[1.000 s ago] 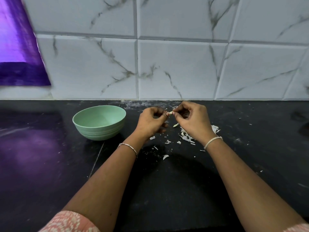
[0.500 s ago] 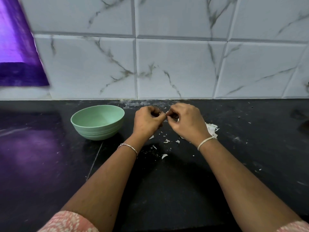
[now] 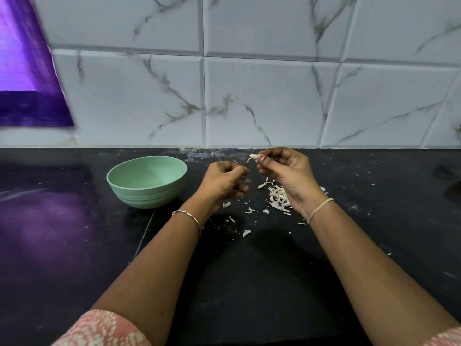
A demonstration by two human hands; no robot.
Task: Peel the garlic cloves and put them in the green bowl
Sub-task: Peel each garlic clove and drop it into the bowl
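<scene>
Hands just parted: right hand (image 3: 287,177) fingers pinch the garlic clove (image 3: 254,156); left hand (image 3: 223,182) fingers curled, contents unclear. Skin's likely coming off.

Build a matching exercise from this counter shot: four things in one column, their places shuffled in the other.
Things
1. garlic clove
2. green bowl
3. peel scraps
4. silver bracelet

Places
A. heaped on the counter below the right hand
B. round the left wrist
C. pinched at the right hand's fingertips
D. upright on the counter, left of the left hand

Pairs: 1-C, 2-D, 3-A, 4-B.
</scene>
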